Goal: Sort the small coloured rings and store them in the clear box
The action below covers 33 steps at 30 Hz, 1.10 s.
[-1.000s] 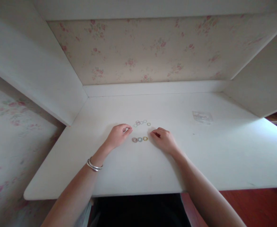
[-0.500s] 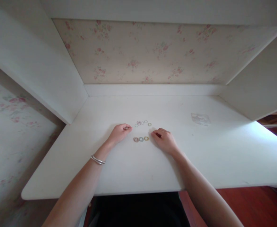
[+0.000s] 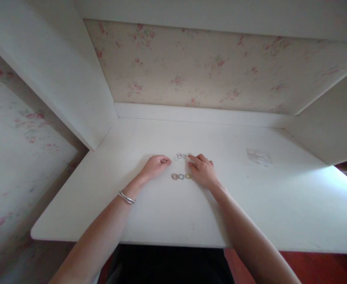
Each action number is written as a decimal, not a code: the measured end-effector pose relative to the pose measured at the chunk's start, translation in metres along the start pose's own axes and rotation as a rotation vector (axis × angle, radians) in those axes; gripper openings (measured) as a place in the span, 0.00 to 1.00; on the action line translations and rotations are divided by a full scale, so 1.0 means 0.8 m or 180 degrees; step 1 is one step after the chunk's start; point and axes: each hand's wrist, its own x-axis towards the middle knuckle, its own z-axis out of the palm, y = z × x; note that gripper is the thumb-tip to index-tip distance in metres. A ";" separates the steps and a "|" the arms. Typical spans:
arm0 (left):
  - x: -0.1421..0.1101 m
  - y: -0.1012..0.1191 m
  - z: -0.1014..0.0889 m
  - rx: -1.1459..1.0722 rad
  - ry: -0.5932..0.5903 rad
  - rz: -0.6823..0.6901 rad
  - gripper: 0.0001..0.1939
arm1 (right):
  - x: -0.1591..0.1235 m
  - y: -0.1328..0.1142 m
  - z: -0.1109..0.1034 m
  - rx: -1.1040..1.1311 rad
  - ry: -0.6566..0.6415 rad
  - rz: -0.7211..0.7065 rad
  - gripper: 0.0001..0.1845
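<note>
My left hand (image 3: 158,166) rests on the white desk with its fingers curled together. Whatever may be inside that pinch is too small to make out. Several thin rings (image 3: 179,155) lie in a loose cluster just right of its fingertips. My right hand (image 3: 203,170) is at the cluster's right end, forefinger stretched over the farthest rings and thumb apart from it, partly hiding them. Nearer to me is a row of thicker rings: a pinkish ring (image 3: 175,176), a bluish-grey ring (image 3: 181,176) and a gold ring (image 3: 188,176), the last beside my right hand.
A clear plastic bag (image 3: 259,157) lies on the white desk (image 3: 161,217) to the right, with a tiny dark speck near it. White side panels and a floral-papered back wall (image 3: 176,67) enclose the desk. A silver bangle (image 3: 126,197) circles my left wrist.
My right hand has reached forward and left to the thin rings, its forefinger now extended. The left hand keeps its curled pose beside them. The view has tilted and shifted slightly.
</note>
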 end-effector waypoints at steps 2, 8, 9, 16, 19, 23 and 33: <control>0.000 0.000 0.000 0.0035 0.0006 0.0002 0.17 | 0.008 -0.008 0.002 -0.0227 -0.0050 -0.0114 0.19; 0.000 -0.001 0.000 0.0048 -0.0026 -0.0018 0.17 | 0.020 -0.010 0.003 -0.0266 -0.0183 -0.0138 0.13; 0.000 -0.001 0.001 0.0040 -0.0035 -0.0022 0.17 | 0.019 -0.007 0.003 -0.0234 -0.0194 -0.0098 0.12; -0.001 0.001 0.001 -0.0019 -0.0060 -0.0048 0.15 | 0.007 0.007 -0.004 -0.0299 -0.0203 -0.0168 0.11; -0.003 0.004 0.000 -0.0007 -0.0058 -0.0066 0.16 | 0.000 0.006 -0.006 -0.0250 -0.0087 -0.0322 0.10; -0.004 0.005 0.000 -0.0021 -0.0051 -0.0006 0.16 | -0.013 -0.002 -0.010 0.0155 0.0174 -0.0656 0.09; -0.002 0.000 0.001 -0.0018 -0.0073 0.0100 0.16 | -0.031 -0.025 -0.019 0.0439 -0.0272 -0.1361 0.08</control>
